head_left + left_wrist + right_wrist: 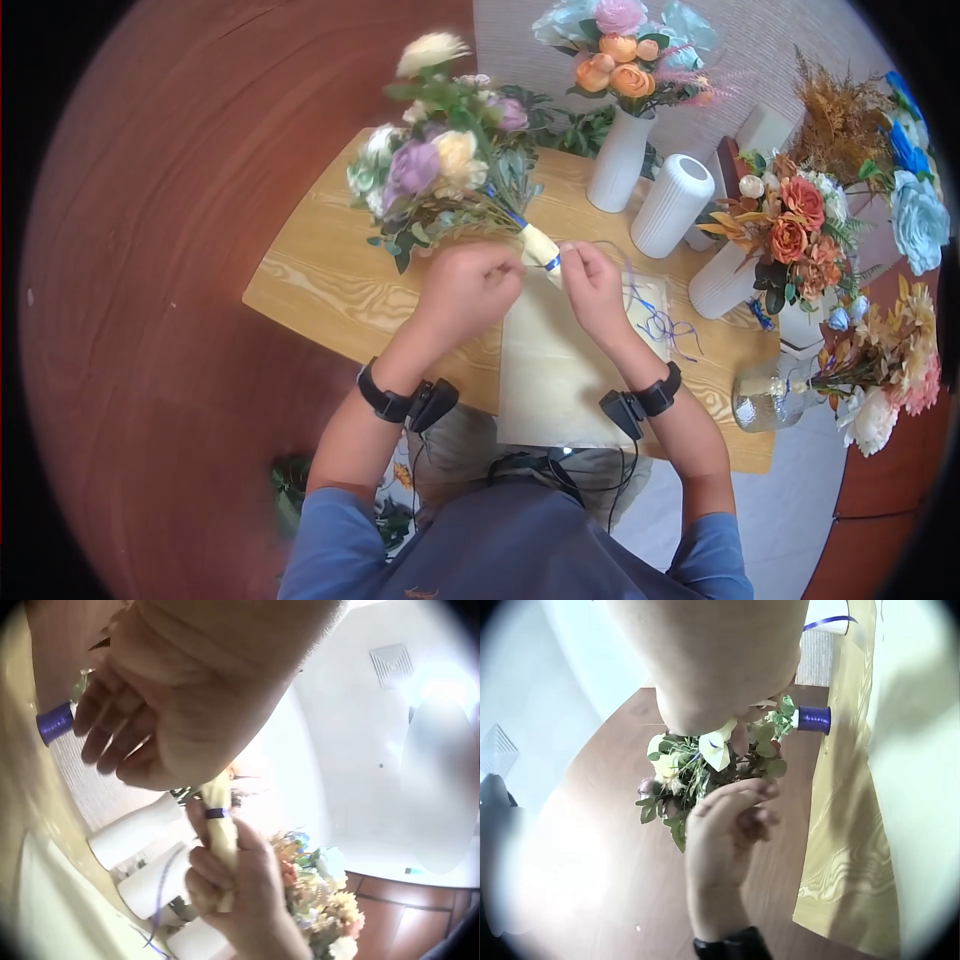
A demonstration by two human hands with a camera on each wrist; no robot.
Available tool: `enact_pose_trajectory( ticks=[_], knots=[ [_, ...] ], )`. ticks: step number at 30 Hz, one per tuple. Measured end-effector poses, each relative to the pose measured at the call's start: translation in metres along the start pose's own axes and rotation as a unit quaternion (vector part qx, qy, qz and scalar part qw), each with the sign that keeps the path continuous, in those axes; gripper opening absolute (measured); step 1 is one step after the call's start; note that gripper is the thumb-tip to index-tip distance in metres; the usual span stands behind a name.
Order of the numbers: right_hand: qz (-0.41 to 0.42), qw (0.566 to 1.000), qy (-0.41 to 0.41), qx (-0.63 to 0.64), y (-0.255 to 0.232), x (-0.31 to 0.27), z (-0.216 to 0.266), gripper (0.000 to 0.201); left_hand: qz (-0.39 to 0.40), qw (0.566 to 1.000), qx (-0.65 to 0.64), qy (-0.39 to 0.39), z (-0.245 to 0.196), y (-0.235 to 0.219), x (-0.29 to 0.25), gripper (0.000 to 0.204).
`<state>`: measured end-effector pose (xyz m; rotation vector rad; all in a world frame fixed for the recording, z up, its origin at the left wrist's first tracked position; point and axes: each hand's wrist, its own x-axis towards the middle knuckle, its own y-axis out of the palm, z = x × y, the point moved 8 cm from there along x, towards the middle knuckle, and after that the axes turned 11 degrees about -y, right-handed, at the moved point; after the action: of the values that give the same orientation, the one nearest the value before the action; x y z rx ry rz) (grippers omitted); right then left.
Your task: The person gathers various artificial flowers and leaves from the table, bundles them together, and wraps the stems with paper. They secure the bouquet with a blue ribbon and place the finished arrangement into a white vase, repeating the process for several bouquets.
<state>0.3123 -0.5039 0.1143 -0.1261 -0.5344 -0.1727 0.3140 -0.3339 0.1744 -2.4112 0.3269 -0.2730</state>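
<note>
A bouquet (425, 165) of cream, white and purple flowers leans away to the upper left, its stems bound in pale yellow wrapping (540, 243). A narrow blue-purple ribbon (217, 813) circles the wrapping. My right hand (593, 287) grips the wrapped stems just below that band, its fingers curled round them in the left wrist view. Left of the stems, my left hand (468, 288) has its fingers curled, with a thin length of ribbon running from the band to its fingertips. The flower heads hang behind the hands in the right wrist view.
A pale sheet (570, 380) lies on the wooden table (330, 280). Loose ribbon (668, 325) tangles at its right edge. White vases (673, 205) and several flower arrangements (800, 225) stand along the right. A purple ribbon spool (814, 720) sits near the table edge.
</note>
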Motion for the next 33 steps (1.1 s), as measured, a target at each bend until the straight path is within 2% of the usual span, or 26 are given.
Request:
enact_pose_trajectory(
  ticks=[1,2,3,4,5,6,7,8,10,11,13,14,16,17,19,20,22,23,25,28,31,33],
  knots=[
    [0.001,1.0,0.001,0.0,0.001,0.001,0.001,0.023,-0.044,0.996,-0.035,0.063,-0.025,-0.01,-0.002,0.021],
    [0.019,0.996,-0.049,-0.069,0.005,0.003,0.011,0.021,-0.09,0.986,-0.07,0.124,-0.043,-0.016,-0.003,0.022],
    [0.037,0.985,-0.1,-0.137,0.009,0.003,0.02,0.019,-0.091,0.986,-0.071,0.121,-0.045,-0.012,0.01,0.022],
    [0.041,0.985,-0.099,-0.137,0.012,0.003,0.019,0.019,-0.085,0.984,0.018,0.153,-0.052,-0.001,0.026,0.023],
    [0.055,0.972,-0.127,-0.188,0.018,0.001,0.022,0.017,-0.078,0.974,0.107,0.182,-0.059,0.01,0.04,0.023],
    [0.069,0.956,-0.156,-0.238,0.023,-0.001,0.024,0.016,-0.007,0.982,0.162,0.098,-0.06,0.019,0.055,0.023],
    [0.075,0.956,-0.157,-0.236,0.026,-0.003,0.022,0.016,0.064,0.975,0.213,0.012,-0.06,0.028,0.065,0.024],
    [0.082,0.949,-0.169,-0.253,0.03,-0.003,0.022,0.016,0.061,0.975,0.213,0.007,-0.063,0.031,0.074,0.024],
    [0.088,0.942,-0.182,-0.267,0.035,-0.004,0.02,0.016,0.159,0.95,0.267,-0.017,-0.055,0.056,0.087,0.022],
    [0.094,0.937,-0.185,-0.283,0.036,-0.005,0.018,0.016,0.159,0.95,0.268,-0.018,-0.047,0.064,0.095,0.022],
    [0.097,0.931,-0.186,-0.299,0.035,-0.006,0.015,0.016,0.233,0.942,0.242,-0.014,-0.024,0.093,0.105,0.021],
    [0.093,0.933,-0.182,-0.297,0.033,-0.006,0.012,0.016,0.235,0.941,0.243,-0.013,-0.016,0.098,0.11,0.021],
    [0.087,0.935,-0.177,-0.295,0.03,-0.005,0.007,0.016,0.178,0.969,0.172,0.019,-0.02,0.085,0.114,0.019],
    [0.086,0.938,-0.168,-0.29,0.028,-0.005,0.005,0.015,0.179,0.968,0.172,0.019,-0.016,0.083,0.114,0.019],
    [0.088,0.941,-0.161,-0.284,0.028,-0.003,0.006,0.015,0.165,0.985,-0.043,-0.017,-0.019,0.061,0.11,0.021],
    [0.076,0.948,-0.151,-0.269,0.026,-0.002,0.008,0.015,0.162,0.986,-0.043,-0.017,-0.022,0.056,0.106,0.021],
    [0.064,0.955,-0.142,-0.253,0.024,-0.002,0.008,0.015,0.155,0.974,-0.121,-0.109,-0.012,0.051,0.1,0.025],
    [0.059,0.956,-0.142,-0.251,0.022,-0.003,0.006,0.015,0.155,0.975,-0.121,-0.108,-0.008,0.052,0.099,0.025],
    [0.053,0.956,-0.142,-0.251,0.019,-0.002,0.004,0.016,0.081,0.965,-0.225,-0.109,-0.001,0.041,0.099,0.028],
    [0.067,0.962,-0.102,-0.244,0.016,-0.002,-0.004,0.019,0.06,0.963,-0.243,-0.099,-0.002,0.037,0.09,0.03],
    [0.041,0.972,-0.093,-0.214,0.01,0.002,-0.015,0.02,0.043,0.959,-0.274,-0.058,0.001,0.042,0.087,0.032],
    [-0.013,0.982,-0.081,-0.172,0.003,0.006,-0.025,0.02,0.042,0.964,-0.26,-0.026,0.003,0.047,0.083,0.032]
  ],
)
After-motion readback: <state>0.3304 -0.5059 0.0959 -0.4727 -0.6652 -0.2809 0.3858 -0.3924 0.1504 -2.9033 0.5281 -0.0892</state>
